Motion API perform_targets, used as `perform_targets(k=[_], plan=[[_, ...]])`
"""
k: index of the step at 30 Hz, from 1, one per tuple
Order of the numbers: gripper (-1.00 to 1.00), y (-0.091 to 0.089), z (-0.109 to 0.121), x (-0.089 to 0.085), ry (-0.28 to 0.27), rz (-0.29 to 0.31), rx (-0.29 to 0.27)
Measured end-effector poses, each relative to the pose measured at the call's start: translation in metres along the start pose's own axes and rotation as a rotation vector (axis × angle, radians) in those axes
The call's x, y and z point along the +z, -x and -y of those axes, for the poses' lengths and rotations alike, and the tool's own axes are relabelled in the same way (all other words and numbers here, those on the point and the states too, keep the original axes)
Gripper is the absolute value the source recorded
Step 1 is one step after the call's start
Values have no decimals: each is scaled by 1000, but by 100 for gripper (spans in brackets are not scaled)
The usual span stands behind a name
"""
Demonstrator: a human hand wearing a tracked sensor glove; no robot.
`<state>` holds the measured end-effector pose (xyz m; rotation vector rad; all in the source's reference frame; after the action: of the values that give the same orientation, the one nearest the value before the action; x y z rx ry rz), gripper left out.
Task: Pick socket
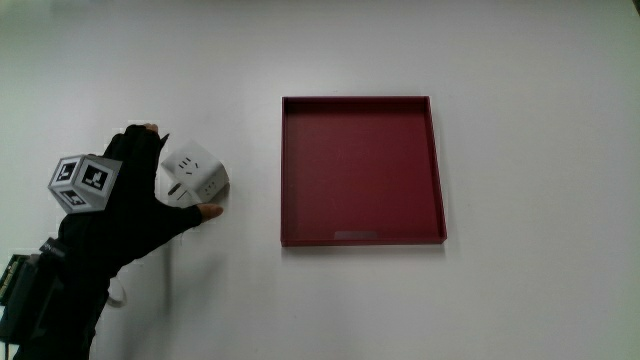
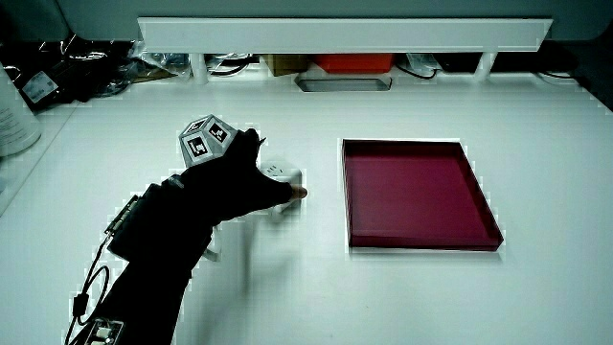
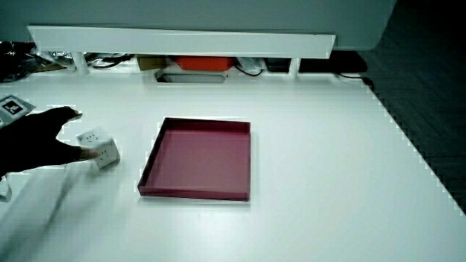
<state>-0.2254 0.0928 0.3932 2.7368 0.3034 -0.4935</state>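
A gloved hand (image 1: pixel 135 195) closes around a white socket (image 1: pixel 194 172) on a white desk (image 1: pixel 520 290), the thumb pressed to the socket's side nearer the person and the other fingers reaching round its farther side — clamped on it, as far as the main view shows, though the glove hides much of the contact. The socket sits on the desk between the hand and a dark red tray (image 1: pixel 437 170), close to the hand and clear of the tray's wall, so the grasp needs no further reach; lifting is the move that remains. The socket is a compact cube with rounded corners and no marked long axis, smooth hard plastic, with plug slots showing on its upper face. The tray is square, shallow, thin-walled and matt. On the back of the black fabric glove rides a small patterned cube (image 1: pixel 84 181). In both side views the socket (image 2: pixel 282 173) (image 3: pixel 97 146) appears to rest flat on the desk.
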Motion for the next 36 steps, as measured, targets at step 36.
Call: perform_targets(k=[36], plan=[[0,78,-124,-17,192,239,249]])
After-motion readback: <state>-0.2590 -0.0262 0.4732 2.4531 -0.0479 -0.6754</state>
